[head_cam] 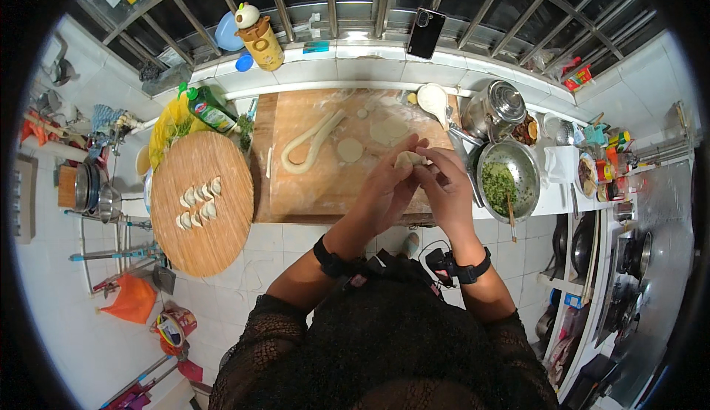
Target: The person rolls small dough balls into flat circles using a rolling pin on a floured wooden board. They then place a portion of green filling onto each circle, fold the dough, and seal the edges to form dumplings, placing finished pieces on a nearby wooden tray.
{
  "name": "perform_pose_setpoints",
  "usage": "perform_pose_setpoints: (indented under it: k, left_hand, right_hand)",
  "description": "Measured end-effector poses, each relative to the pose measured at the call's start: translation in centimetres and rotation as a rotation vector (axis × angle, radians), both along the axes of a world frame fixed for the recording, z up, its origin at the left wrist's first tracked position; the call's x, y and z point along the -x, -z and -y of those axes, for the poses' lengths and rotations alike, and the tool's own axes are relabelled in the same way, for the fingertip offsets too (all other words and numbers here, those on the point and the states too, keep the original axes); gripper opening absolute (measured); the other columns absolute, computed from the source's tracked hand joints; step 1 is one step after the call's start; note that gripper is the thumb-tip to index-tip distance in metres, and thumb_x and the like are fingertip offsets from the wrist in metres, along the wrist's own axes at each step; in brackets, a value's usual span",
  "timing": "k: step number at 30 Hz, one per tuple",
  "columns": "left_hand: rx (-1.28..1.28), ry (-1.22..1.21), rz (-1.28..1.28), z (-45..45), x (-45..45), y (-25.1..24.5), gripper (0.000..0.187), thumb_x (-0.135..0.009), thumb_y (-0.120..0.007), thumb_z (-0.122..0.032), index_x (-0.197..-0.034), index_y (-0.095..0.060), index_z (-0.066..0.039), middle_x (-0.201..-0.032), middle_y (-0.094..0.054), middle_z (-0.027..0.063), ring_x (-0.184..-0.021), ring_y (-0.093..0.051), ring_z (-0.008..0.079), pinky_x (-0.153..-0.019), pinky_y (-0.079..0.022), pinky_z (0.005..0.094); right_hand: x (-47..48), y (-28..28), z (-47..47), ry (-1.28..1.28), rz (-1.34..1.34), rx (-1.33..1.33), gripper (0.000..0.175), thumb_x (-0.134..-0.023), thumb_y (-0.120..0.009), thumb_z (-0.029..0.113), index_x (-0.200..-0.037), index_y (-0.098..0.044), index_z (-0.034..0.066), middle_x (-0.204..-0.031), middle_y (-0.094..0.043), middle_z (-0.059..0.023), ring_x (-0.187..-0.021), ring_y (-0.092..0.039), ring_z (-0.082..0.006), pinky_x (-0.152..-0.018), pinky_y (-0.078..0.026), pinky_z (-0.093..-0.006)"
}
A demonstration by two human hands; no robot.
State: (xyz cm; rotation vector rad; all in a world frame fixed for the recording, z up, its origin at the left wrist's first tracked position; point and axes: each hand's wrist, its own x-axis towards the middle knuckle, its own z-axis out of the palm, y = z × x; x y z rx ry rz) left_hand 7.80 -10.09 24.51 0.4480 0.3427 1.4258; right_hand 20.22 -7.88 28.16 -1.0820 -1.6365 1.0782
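My left hand and my right hand meet over the front right of a floured wooden board, both pinching the edge of one folded dumpling. Behind them on the board lie overlapping round wrappers, a single wrapper, a small dough piece and a looped dough rope. At the left, two rows of folded dumplings sit on a round wooden board. Right of my hands, a steel bowl holds chopped green filling with chopsticks in it.
A white scoop with flour lies at the board's back right, beside a lidded steel pot. A green detergent bottle stands behind the round board, which overhangs the counter's front edge. A phone leans against the window bars. Jars and seasonings crowd the far right.
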Motion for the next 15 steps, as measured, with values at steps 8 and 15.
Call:
perform_pose_setpoints:
  k: [8,15]
  left_hand:
    - [0.078,0.045,-0.031,1.3,0.4,-1.3,0.051,-0.091,-0.047,0.003,-0.14,-0.033,-0.003,-0.135,-0.042,0.0069,-0.117,-0.046,0.0152,-0.101,-0.037,0.0251]
    - [-0.001,0.006,-0.31,1.7,0.8,-1.8,0.053,-0.09,-0.048,0.006,-0.14,-0.033,-0.003,-0.138,-0.042,0.0082,-0.121,-0.043,0.0135,-0.101,-0.035,0.0255]
  right_hand:
    - [-0.1,-0.9,0.3,0.037,0.174,-0.261,0.022,-0.078,-0.066,-0.005,-0.098,-0.069,0.0019,-0.086,-0.061,-0.008,-0.076,-0.057,-0.017,-0.068,-0.046,-0.0258]
    - [-0.2,-2.3,0.4,0.039,0.334,-0.421,0.025,-0.07,-0.069,-0.005,-0.093,-0.071,0.0056,-0.082,-0.062,-0.0064,-0.077,-0.059,-0.0244,-0.075,-0.046,-0.0325]
